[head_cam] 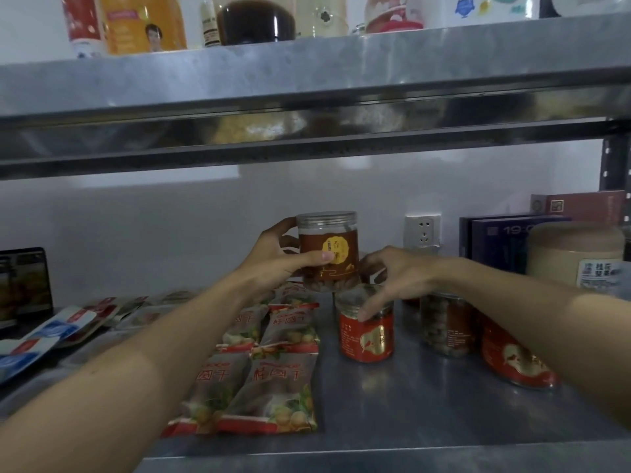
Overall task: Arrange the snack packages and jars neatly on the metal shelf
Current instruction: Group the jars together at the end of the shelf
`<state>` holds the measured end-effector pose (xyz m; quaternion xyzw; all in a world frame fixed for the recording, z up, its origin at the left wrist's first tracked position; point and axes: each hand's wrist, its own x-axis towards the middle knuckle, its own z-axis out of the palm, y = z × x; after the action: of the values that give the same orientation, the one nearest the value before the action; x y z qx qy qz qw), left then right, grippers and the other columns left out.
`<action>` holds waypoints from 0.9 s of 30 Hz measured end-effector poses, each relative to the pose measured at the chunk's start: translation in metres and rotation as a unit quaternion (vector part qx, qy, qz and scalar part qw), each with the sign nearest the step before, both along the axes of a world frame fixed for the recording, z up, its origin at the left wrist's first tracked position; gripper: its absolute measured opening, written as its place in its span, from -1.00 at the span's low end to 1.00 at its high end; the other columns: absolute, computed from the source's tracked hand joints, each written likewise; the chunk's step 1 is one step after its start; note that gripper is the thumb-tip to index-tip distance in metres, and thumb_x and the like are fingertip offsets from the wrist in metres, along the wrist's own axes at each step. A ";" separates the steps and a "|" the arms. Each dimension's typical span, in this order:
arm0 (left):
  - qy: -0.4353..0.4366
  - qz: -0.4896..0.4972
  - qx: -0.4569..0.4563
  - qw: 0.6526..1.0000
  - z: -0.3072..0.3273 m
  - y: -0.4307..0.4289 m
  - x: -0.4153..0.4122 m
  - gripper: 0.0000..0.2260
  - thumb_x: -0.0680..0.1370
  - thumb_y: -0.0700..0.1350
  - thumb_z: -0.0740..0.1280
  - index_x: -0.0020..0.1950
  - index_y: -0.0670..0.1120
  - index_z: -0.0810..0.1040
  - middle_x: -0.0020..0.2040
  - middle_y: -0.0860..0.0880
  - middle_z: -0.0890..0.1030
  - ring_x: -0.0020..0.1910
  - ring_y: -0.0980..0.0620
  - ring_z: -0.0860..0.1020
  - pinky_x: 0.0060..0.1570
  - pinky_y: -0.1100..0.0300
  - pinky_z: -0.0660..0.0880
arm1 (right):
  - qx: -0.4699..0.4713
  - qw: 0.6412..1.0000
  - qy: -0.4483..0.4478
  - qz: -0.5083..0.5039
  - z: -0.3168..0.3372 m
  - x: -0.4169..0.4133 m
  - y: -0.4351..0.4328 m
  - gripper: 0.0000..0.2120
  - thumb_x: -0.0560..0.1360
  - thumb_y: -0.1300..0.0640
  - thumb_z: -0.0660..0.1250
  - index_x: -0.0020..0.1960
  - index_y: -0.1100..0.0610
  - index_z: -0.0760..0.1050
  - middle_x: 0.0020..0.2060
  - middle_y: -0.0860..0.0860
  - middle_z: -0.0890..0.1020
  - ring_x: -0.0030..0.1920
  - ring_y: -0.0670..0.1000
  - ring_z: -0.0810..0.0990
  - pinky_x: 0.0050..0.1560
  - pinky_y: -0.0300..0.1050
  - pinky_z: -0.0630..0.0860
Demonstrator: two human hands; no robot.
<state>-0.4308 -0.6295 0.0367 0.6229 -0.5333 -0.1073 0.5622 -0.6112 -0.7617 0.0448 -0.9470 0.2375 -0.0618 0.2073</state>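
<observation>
A white wall socket (pixel 422 231) sits on the back wall behind the lower level. To its right, dark books (pixel 495 238) stand upright, with a red box (pixel 580 203) lying across their tops. At the far left a dark screen (pixel 25 283) stands upright (its picture is too blurred to read). On the level above stand a dark brown bottle (pixel 256 20), an orange box (pixel 143 23) and a small white bottle (pixel 209 23).

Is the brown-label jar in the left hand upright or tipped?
Upright: the brown-label jar has its grey lid on top, level, gripped by the left hand above the shelf.
</observation>
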 end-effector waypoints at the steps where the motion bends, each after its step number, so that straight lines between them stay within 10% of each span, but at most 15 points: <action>1: 0.000 0.001 0.001 1.000 -0.002 0.000 0.000 -0.15 0.15 0.14 0.57 0.40 0.07 0.38 0.18 -0.08 0.56 0.15 -0.06 0.56 0.06 -0.01 0.60 | 0.002 1.000 0.007 0.005 0.000 0.001 0.001 -0.17 0.25 -0.13 0.58 0.42 0.01 0.32 0.36 -0.06 0.45 0.32 0.02 0.45 0.16 -0.15 0.44; 27: 0.021 -0.002 -0.013 1.000 -0.013 -0.002 -0.003 -0.23 0.19 0.11 0.60 0.35 0.10 0.40 0.15 -0.06 0.59 0.11 -0.03 0.59 0.02 0.04 0.60 | -0.026 0.946 -0.294 -0.136 0.041 -0.036 -0.037 -0.32 0.25 -0.05 0.59 0.26 0.05 0.38 0.14 0.02 0.50 0.11 0.04 0.49 -0.01 -0.08 0.52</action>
<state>-0.4334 -0.6310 0.0239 0.6121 -0.5241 -0.1150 0.5809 -0.6476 -0.7989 0.0858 -0.8504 0.2910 -0.3713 0.2331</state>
